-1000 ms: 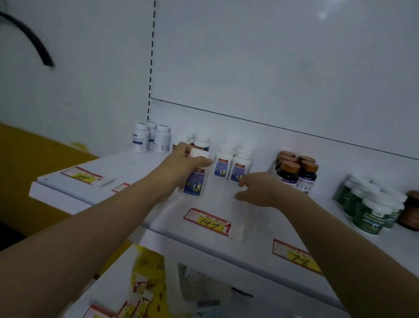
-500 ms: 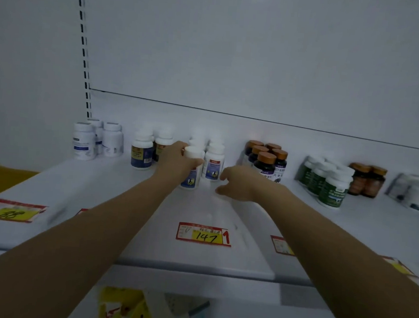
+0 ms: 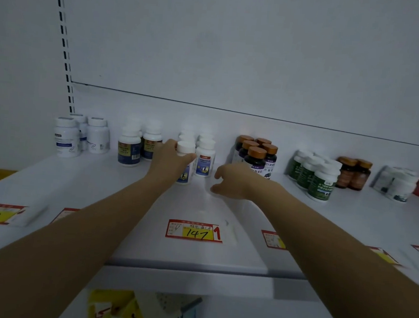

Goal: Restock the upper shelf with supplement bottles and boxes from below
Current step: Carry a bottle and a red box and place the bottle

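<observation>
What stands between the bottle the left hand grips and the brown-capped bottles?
Head view: a row of white-capped, blue-labelled bottles, beside the gripped bottle in the left hand; then bare shelf up to the brown-capped bottles.

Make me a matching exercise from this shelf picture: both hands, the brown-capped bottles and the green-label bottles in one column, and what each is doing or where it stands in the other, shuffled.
1 left hand
2 right hand
3 brown-capped bottles
4 green-label bottles

A empty, fingers loosely curled
B grips a white-capped bottle
C stand just behind the right hand
D stand right of the brown-capped group

Pairs: 1-B, 2-A, 3-C, 4-D
</observation>
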A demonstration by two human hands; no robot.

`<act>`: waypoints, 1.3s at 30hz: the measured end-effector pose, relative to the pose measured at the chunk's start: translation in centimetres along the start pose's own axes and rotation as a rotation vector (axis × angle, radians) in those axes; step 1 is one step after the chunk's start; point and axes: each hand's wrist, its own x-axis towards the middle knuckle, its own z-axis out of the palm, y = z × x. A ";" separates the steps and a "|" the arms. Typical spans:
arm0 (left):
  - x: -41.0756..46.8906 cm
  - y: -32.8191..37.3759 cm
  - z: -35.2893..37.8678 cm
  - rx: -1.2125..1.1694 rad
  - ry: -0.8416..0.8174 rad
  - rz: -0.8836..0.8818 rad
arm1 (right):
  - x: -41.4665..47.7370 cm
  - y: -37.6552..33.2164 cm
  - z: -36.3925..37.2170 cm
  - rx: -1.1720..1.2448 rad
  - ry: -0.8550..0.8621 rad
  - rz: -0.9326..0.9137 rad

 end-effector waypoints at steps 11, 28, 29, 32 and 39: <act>-2.6 2.2 -3.0 0.627 -0.341 -0.055 | -0.8 0.2 -1.2 -0.097 -0.025 -0.084; -15.8 7.6 -6.8 0.894 -0.391 0.075 | -15.7 2.3 -3.7 -0.141 0.057 -0.079; -16.9 8.0 -7.0 0.891 -0.364 0.105 | -17.2 2.8 -3.8 -0.130 0.079 -0.058; -21.4 8.9 -6.8 0.810 -0.313 0.223 | -22.5 4.5 -2.7 -0.097 0.099 0.040; -33.4 7.3 -1.1 0.611 -0.601 0.188 | -32.6 9.0 2.1 0.004 -0.028 0.207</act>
